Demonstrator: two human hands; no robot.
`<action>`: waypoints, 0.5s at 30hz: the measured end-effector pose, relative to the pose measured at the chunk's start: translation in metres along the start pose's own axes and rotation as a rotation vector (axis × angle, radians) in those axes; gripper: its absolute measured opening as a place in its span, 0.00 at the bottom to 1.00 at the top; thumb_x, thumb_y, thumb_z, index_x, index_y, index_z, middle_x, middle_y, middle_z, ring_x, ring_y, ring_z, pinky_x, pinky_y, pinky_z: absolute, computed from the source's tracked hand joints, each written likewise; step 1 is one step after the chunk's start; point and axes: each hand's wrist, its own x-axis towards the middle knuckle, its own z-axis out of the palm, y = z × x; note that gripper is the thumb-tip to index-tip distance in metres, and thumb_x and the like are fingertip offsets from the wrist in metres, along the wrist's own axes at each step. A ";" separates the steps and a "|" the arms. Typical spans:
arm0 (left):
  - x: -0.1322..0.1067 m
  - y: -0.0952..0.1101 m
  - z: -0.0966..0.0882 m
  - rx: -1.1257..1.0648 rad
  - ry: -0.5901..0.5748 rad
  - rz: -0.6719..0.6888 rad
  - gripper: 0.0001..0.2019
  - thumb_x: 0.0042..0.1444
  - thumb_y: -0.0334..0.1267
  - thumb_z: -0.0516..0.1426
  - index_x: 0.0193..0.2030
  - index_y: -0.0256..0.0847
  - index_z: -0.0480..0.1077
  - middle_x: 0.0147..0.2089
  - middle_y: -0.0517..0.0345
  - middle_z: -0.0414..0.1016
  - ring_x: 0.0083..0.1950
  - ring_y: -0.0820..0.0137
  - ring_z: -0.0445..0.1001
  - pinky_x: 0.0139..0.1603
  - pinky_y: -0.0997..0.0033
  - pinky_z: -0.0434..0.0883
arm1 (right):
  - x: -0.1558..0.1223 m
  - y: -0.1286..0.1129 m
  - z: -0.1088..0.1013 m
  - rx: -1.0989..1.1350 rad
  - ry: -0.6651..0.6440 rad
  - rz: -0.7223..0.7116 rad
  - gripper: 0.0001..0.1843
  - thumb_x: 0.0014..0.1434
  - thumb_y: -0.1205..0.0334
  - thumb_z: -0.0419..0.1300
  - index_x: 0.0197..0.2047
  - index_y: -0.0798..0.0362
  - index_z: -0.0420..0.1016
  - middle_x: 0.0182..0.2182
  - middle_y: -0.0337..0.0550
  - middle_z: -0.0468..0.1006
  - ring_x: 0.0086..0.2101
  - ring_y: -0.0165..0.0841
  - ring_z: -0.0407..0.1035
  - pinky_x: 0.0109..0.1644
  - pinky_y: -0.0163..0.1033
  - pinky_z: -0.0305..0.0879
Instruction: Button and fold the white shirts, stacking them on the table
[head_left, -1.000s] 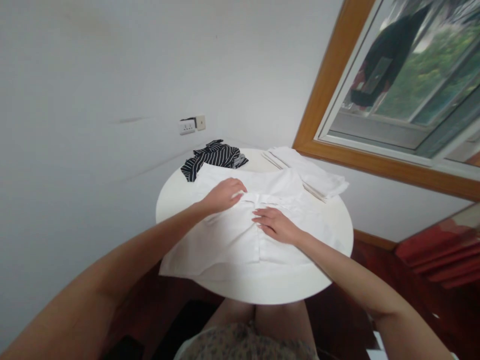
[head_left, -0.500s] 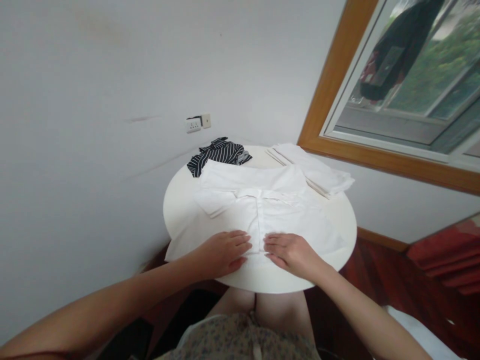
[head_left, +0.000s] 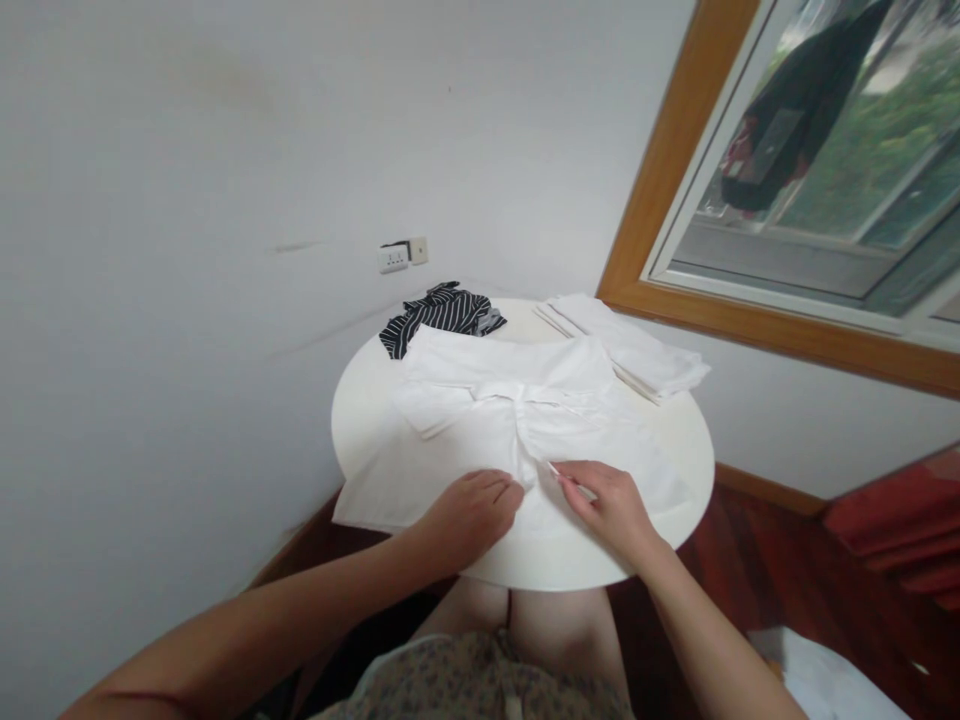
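A white garment (head_left: 465, 450) lies spread on a round white table (head_left: 360, 400), with a sash knotted across its middle (head_left: 517, 395). My left hand (head_left: 472, 510) is closed at the garment's lower middle, its fingertips bent into the cloth near the centre fold. My right hand (head_left: 604, 500), just to the right, pinches a small bit of white cloth between thumb and fingers, slightly lifted from the garment. Whether that bit is the sash's end or the garment's edge, I cannot tell.
A black-and-white striped cloth (head_left: 442, 315) lies crumpled at the table's back left. Folded white cloths (head_left: 630, 345) are stacked at the back right. Behind stands a wall with a socket (head_left: 392, 260); a wood-framed window (head_left: 660, 200) is on the right. A white item (head_left: 825, 680) lies low at the right.
Both hands lay flat on the cloth beside the centre strip. Now their fingers have closed, the right one pinching white cloth a little up and right. The cloth at the centre has shifted and puckered.
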 end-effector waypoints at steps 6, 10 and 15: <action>-0.008 0.015 0.009 -0.169 0.019 -0.033 0.08 0.63 0.36 0.51 0.44 0.38 0.69 0.53 0.48 0.74 0.59 0.63 0.68 0.63 0.59 0.66 | -0.002 -0.003 0.007 0.000 -0.097 -0.080 0.14 0.65 0.61 0.52 0.48 0.45 0.77 0.42 0.42 0.81 0.42 0.35 0.76 0.47 0.41 0.74; -0.020 0.013 -0.006 -0.457 -0.021 -0.050 0.10 0.63 0.37 0.52 0.48 0.41 0.69 0.55 0.50 0.73 0.62 0.65 0.66 0.63 0.61 0.66 | -0.008 -0.006 0.014 -0.014 -0.231 -0.181 0.14 0.65 0.61 0.52 0.48 0.46 0.77 0.43 0.43 0.81 0.46 0.35 0.74 0.51 0.43 0.71; -0.026 -0.022 -0.022 -0.562 -0.032 -0.176 0.14 0.66 0.39 0.47 0.52 0.44 0.69 0.52 0.55 0.76 0.55 0.70 0.71 0.58 0.67 0.69 | -0.001 -0.008 -0.002 0.084 -0.335 -0.196 0.13 0.65 0.59 0.54 0.47 0.46 0.78 0.43 0.41 0.80 0.47 0.34 0.73 0.52 0.40 0.70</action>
